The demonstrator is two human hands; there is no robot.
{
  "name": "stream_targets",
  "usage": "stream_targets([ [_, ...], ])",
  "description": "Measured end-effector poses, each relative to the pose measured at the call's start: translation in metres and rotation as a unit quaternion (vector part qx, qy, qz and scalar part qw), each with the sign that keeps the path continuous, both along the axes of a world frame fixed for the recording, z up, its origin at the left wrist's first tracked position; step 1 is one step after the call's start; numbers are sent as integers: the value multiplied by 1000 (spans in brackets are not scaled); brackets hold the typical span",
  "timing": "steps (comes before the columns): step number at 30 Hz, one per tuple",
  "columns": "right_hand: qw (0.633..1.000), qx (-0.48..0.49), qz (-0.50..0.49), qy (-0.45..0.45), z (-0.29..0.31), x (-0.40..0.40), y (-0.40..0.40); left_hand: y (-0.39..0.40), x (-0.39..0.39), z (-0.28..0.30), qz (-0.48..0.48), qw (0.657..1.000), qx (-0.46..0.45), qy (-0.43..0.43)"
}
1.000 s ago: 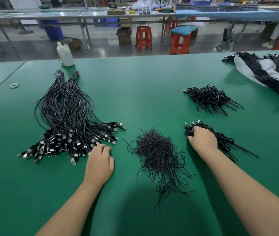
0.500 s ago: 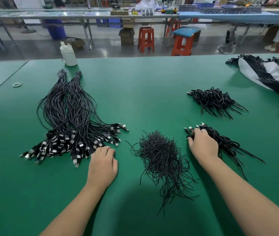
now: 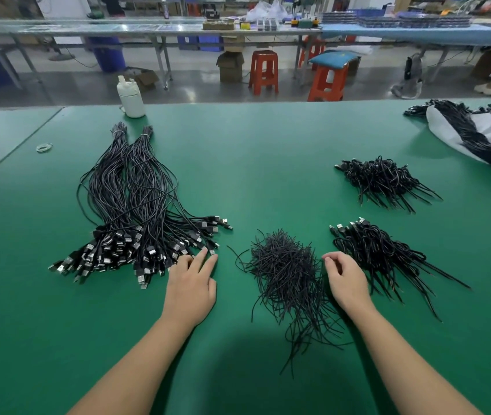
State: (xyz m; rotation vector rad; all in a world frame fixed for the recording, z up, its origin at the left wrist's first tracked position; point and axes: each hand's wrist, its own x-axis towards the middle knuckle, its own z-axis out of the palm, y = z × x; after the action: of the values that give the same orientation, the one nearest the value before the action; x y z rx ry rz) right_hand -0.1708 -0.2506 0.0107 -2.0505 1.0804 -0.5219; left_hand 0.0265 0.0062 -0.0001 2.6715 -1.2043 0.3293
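On the green table (image 3: 253, 163) lies a big bundle of long black USB cables (image 3: 136, 205), metal plugs fanned out toward me. My left hand (image 3: 190, 283) rests flat beside it, straight fingertips touching the nearest plugs at the bundle's right end. A loose heap of thin black wire ties (image 3: 286, 271) sits in the middle. My right hand (image 3: 346, 277) lies between that heap and a near pile of coiled short cables (image 3: 382, 253), fingers loosely curled, nothing visible in them. A second coiled pile (image 3: 379, 178) lies farther back.
A white bottle (image 3: 131, 97) stands at the table's far edge, with rubber bands (image 3: 44, 147) to its left. A white bag with more black cables (image 3: 460, 136) lies at the far right. Orange stools and long benches stand beyond the table.
My right hand has come off the near coiled pile and moved left toward the tie heap. My left hand has stretched its fingers forward onto the plugs.
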Motion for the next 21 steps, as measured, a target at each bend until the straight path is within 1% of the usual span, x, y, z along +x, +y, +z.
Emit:
stream_targets([
  [2, 1000, 5, 7, -13, 0, -3, 0, -2, 0, 2, 14, 999, 29, 9],
  [8, 998, 62, 25, -21, 5, -8, -7, -24, 9, 16, 48, 991, 119, 23],
  [12, 995, 84, 40, -19, 8, -8, -8, -46, 23, 28, 102, 977, 168, 84],
  [14, 995, 88, 43, -16, 9, -8, -8, -50, 24, 31, 104, 975, 171, 95],
  [18, 994, 100, 45, -19, 10, -9, -9, -46, 19, 31, 89, 986, 127, 68],
  [21, 994, 102, 45, -20, 11, -9, -9, -40, 18, 31, 84, 988, 115, 59],
])
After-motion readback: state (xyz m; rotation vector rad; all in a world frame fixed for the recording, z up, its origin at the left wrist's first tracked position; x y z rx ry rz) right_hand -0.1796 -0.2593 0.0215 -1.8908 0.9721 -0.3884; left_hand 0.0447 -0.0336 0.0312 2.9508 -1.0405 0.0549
